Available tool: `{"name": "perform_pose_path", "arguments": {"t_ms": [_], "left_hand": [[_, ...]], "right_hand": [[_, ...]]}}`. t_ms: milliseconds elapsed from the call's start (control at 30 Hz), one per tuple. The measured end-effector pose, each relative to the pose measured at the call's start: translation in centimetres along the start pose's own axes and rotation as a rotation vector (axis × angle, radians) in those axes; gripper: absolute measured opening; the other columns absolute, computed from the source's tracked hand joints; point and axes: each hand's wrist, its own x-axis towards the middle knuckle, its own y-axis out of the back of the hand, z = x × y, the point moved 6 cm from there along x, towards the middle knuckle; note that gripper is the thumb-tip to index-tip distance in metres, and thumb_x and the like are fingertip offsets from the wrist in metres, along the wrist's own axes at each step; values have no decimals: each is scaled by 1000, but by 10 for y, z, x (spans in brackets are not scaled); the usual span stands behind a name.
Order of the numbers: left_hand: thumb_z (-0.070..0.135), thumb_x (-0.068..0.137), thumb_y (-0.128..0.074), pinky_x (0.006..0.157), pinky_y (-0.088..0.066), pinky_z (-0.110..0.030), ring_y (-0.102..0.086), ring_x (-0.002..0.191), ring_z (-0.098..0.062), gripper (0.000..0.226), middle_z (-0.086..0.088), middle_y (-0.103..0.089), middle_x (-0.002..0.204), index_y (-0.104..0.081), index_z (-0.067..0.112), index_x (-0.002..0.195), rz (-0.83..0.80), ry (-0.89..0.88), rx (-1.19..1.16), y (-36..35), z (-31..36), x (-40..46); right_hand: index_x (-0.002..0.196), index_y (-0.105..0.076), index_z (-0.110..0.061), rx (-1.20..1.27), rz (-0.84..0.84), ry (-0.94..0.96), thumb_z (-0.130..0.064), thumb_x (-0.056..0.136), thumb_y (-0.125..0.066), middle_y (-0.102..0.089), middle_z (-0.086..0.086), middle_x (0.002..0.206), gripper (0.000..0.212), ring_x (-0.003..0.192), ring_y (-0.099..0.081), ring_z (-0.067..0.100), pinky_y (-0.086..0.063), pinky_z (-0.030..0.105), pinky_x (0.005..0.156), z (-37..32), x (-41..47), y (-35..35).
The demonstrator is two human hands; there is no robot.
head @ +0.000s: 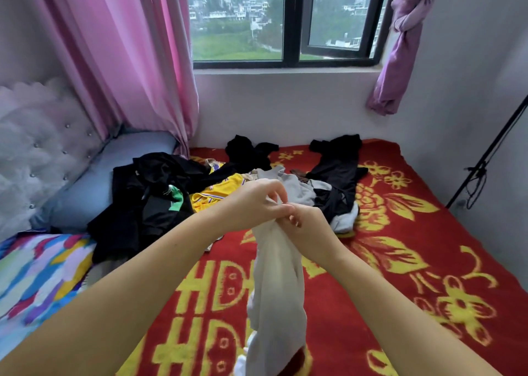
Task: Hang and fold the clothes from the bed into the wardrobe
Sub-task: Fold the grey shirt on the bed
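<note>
A white garment (275, 284) hangs down over the red and yellow blanket (400, 261), held up at its top edge. My left hand (261, 201) pinches that edge between thumb and fingers. My right hand (310, 224) grips the same edge right beside it, so the two hands touch. Behind them on the bed lies a heap of clothes: black garments (148, 201), a yellow jersey (217, 191), a grey garment (297, 188) and another black garment (340, 173) near the window wall. No wardrobe is in view.
A blue pillow (94, 187) and a tufted headboard (40, 153) stand at the left, with a multicoloured cover (37, 273) below. Pink curtains (128, 55) hang by the window (285, 21). A black stand with cable (483, 170) leans at the right wall.
</note>
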Motion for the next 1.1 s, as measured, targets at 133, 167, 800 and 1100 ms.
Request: {"name": "perform_pose_path", "arguments": {"t_ms": [133,167,800,1100], "left_hand": [[37,93,-57,59,-36,-16,-48,69,-5,18,8,-55,79,-58,19,92,-34,45,-52,-11,-12,1],[32,94,-56,58,-35,-16,-47,68,-8,18,5,-54,77,-60,15,91,-23,37,-78,-12,-12,0],[49,86,-62,55,-21,-31,-22,61,-24,68,-7,-28,69,-35,-10,66,29,1,-508,57,-9,-13],[21,94,-57,62,-42,-28,-50,61,-19,33,-3,-59,66,-65,3,67,-181,46,-314,36,-4,-24]], "right_hand": [[68,-60,-28,6,83,-30,-17,95,-55,-53,-7,56,29,50,-41,4,-30,18,51,10,-5,10],[65,-56,-33,2,97,-40,-18,93,-56,-51,-10,55,32,50,-41,4,-30,16,51,11,-5,13],[65,-50,-19,70,-633,-298,-55,88,-55,-41,-5,51,43,47,-31,12,-26,25,49,22,-18,3],[52,-65,-37,192,-686,-263,-37,99,-48,-44,-17,46,50,41,-31,1,-23,18,46,-5,-26,-15]]}}
